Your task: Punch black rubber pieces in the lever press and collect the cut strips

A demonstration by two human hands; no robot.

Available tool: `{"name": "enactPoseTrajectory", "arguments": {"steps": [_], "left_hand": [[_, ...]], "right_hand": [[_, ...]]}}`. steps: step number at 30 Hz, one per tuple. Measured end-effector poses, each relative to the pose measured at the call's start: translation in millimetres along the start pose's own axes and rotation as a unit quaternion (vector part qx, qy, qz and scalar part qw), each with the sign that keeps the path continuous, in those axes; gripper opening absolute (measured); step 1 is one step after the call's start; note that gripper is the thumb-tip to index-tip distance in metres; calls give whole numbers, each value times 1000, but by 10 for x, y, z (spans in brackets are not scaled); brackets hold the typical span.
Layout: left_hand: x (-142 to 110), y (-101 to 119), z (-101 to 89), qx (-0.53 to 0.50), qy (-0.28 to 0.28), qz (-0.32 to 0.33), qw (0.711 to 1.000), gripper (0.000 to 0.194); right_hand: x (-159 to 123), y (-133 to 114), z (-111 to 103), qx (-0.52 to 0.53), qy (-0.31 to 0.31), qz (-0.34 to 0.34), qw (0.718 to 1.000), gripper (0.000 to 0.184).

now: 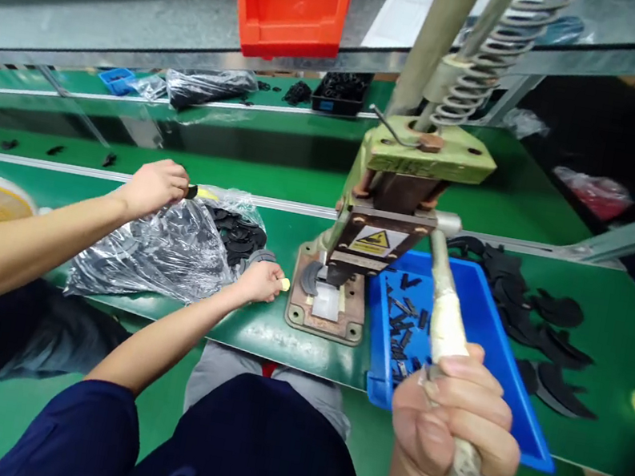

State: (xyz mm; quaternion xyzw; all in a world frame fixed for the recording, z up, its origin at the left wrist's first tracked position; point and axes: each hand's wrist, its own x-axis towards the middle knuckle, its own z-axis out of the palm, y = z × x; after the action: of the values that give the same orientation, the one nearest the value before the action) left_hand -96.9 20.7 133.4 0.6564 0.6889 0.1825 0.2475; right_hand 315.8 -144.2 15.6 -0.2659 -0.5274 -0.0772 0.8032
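My right hand is wrapped round the taped lever handle of a green hand press. My left hand is left of the press base, fingers closed together, with a pale yellow tip or cover at the fingertips. Whatever it may hold I cannot make out. A dark grey curved piece lies on the base under the press head. Just behind my left hand are grey curved pieces, beside a clear plastic bag of dark parts.
A co-worker's hand reaches over the bag from the left, holding a small dark piece. A blue bin with small black parts stands right of the press, near black curved pieces. An orange bin sits on the shelf above.
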Motion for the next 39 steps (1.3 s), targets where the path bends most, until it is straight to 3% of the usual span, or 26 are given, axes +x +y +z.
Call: {"name": "enactPoseTrajectory", "arguments": {"steps": [1,2,3,6,7,9,13,19,24,29,32,35,37,39], "left_hand": [[-54,8,129,7,-4,0,1000,8],[-110,32,351,77,51,7,996,5],[-159,62,637,98,52,9,994,3],[-216,117,1530,127,14,21,992,12],[-197,116,1746,161,-15,48,986,15],[-119,94,1993,216,-50,81,972,22],[74,63,2029,261,-97,70,958,24],[247,84,2024,237,-123,46,963,29],[300,115,1881,198,-133,48,970,24],[142,84,1759,35,-98,72,992,29],[-55,73,1774,-40,-91,123,987,20],[-247,82,1824,-65,-44,164,983,20],[-342,82,1862,-68,-32,151,986,24],[-407,77,1899,-102,-59,112,987,29]], "right_hand": [[-1,8,6,2,0,-4,1000,39],[-1,15,11,3,3,-11,1000,40],[-2,20,16,1,7,-15,1000,40],[-6,28,18,-10,15,-14,1000,40],[-9,29,14,-13,17,-12,1000,39],[-14,28,-2,-16,12,-12,1000,37],[-20,9,-31,-28,-3,-3,1000,32],[0,-25,6,-36,6,-1,999,30],[8,-11,-11,-36,-6,-5,999,31],[9,-6,-24,-44,-12,-4,999,33],[8,-11,-8,-38,1,-4,999,35],[-1,-24,0,-30,4,6,1000,33],[-10,-38,-2,-28,-1,16,999,32],[-20,-53,-7,-27,-6,25,999,31]]}}
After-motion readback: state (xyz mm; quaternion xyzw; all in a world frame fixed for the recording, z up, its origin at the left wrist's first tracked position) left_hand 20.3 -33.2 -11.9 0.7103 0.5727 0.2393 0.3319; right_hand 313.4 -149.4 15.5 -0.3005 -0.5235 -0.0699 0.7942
